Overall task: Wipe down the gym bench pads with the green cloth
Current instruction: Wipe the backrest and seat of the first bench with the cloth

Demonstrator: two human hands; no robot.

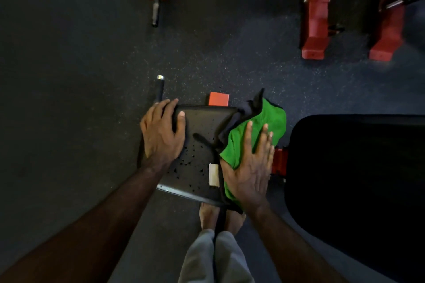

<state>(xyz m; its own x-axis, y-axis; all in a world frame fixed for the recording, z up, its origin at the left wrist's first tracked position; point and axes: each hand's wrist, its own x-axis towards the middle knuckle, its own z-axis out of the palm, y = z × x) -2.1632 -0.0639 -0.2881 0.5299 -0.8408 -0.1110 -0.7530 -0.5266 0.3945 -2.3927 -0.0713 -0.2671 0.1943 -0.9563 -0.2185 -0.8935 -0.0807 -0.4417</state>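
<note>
The right hand (249,167) lay flat on the green cloth (259,126), fingers straight and spread, palm pressing it onto the right edge of the small pad (202,135). The unwiped part of the pad sat just left of that palm, speckled with dark droplets, so the next stroke would likely run leftward, toward the left hand (162,131). That hand curled over the pad's far-left corner, thumb on top, bracing it. The cloth looked soft and bunched, with black trim and a pale tag (213,174) beside the palm. The pad was smooth, glossy black, squarish. A bigger dark pad (356,179) waited to the right of the cloth hand.
</note>
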